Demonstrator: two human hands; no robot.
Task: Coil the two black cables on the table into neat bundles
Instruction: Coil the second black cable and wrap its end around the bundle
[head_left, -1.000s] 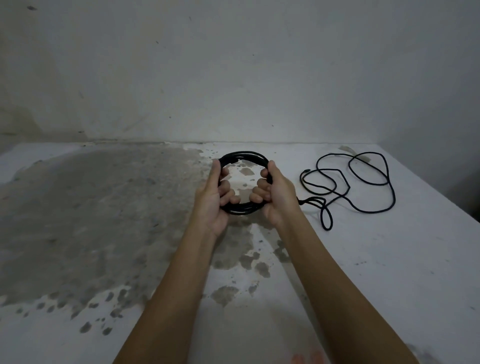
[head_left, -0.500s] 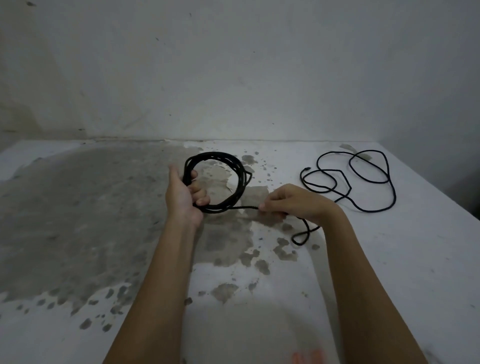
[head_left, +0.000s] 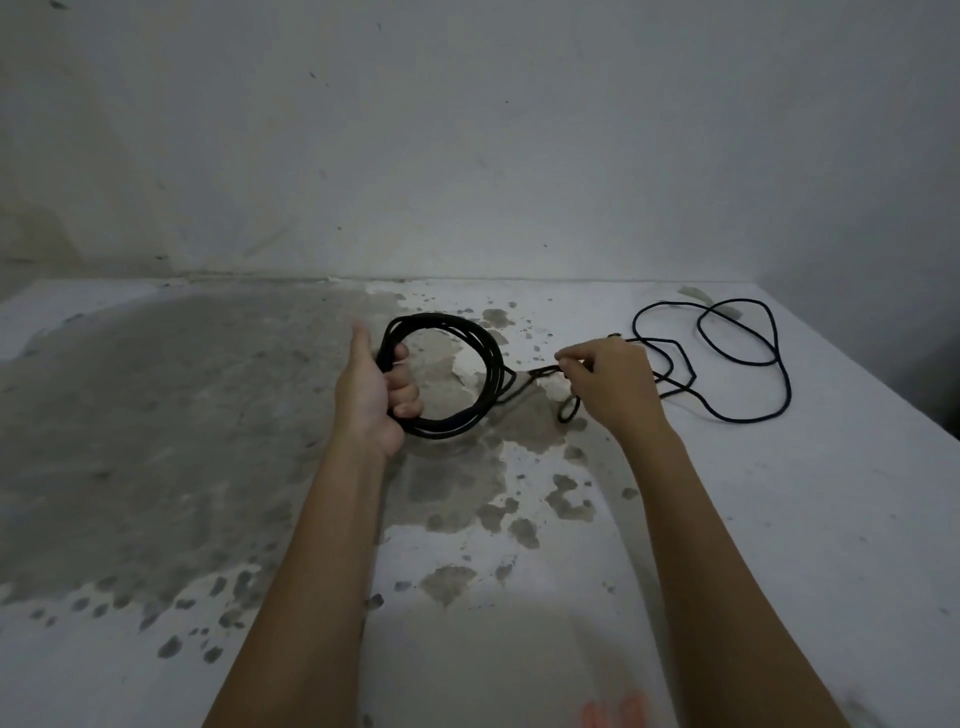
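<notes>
While my left hand (head_left: 375, 395) grips the coil (head_left: 451, 375) upright just above the stained table (head_left: 156, 467), my right hand (head_left: 605, 387) pinches the tail (head_left: 537, 371) running off its right side. I judge the first bundle nearly finished; next I must wrap or tuck that tail. The second cable (head_left: 727, 364) lies loose at the far right.

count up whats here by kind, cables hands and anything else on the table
black cables: 2, one coiled cable in the left hand, one loose cable spread on the table
hands: 2, left hand and right hand, which pinches the coil's loose tail
pale scrap by the far edge: 1, too blurred to identify
total: 5
</notes>
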